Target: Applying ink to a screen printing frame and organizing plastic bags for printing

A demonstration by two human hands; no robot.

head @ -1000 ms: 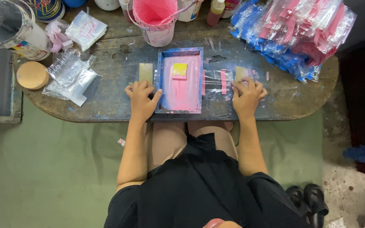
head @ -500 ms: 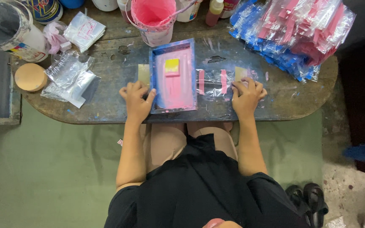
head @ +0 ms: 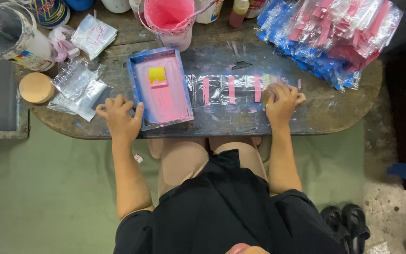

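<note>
— On the head view, what have you got at the table edge?

— I see the left hand (head: 118,116) resting on the dark, paint-smeared table (head: 306,117), fingers loosely curled, thumb side touching the left wall of the blue tray (head: 160,87). It grips nothing that I can see; the hand is just laid against the tray.

— How does the tray lie?

— Its long axis runs away from the person, top tilted slightly to the left. Pink paint coats its floor, and a yellow-headed tool (head: 158,77) lies in it, head at the far end, handle pointing back toward the person.

— And the right hand?

— The right hand (head: 282,101) is curled, pressing on the right end of a clear plastic strip (head: 226,89), which runs left to right, just beside the tray. Three pink bars cross it. Something pale sits under those fingers; I can't tell what, nor whether they pinch it.

— Anything cut off?

— The pink bucket (head: 167,19) and the white tub (head: 10,33) are clipped by the top edge. Bagged pink-and-blue packets (head: 330,37) are piled on the right; clear bags (head: 76,84) lie on the left.
</note>
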